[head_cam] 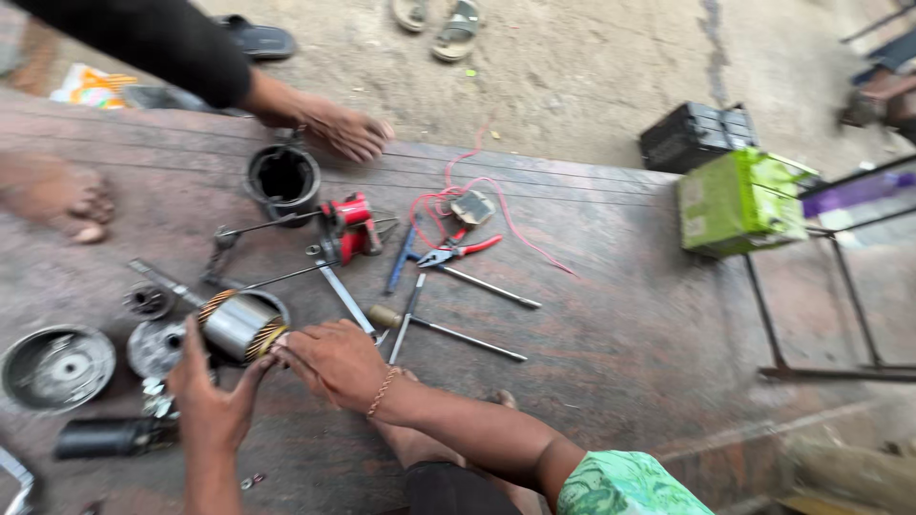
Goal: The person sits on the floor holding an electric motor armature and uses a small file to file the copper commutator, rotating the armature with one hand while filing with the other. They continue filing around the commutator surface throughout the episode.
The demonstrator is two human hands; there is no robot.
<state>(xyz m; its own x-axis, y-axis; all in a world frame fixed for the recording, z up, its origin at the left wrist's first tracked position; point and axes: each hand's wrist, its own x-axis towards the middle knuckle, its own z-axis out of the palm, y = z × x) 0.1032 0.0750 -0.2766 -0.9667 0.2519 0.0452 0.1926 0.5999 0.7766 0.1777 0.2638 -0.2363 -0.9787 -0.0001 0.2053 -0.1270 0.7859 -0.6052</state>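
Both hands are on the rotor (240,324), a stubby metal cylinder with a smooth grey middle and coppery striped bands at each end, lying on its side on the table (620,324). Left hand (212,399) comes up from below, fingers spread, with the thumb and forefinger tips against the rotor's near side. Right hand (329,360) is curled loosely, its fingertips touching the rotor's right end; there's a gold chain bracelet (382,391) on that wrist. So neither hand has it clamped, more of a fingertip hold from two sides.

Just left of the left hand sit a round grey end cap (156,347) and a shallow metal bowl-shaped housing (55,367), dull and grimy inside. Below those lies a black tube (113,437).

Right of the right hand are two long thin screwdrivers (448,334), steel shafts, one with a tan wooden handle. A bit further out are red-handled pliers (458,253), a blue-handled tool (399,259), and a loose loop of red wire (496,205).

Beyond the hands stands a red part (348,227) with thin rods sticking out of it, and past that a black cylindrical can (282,179), open on top.

Another person's hand (339,129) in a dark sleeve rests at the far edge near the can. The table is worn, reddish brown and scuffed. Off its far right side sits a green box (739,200).
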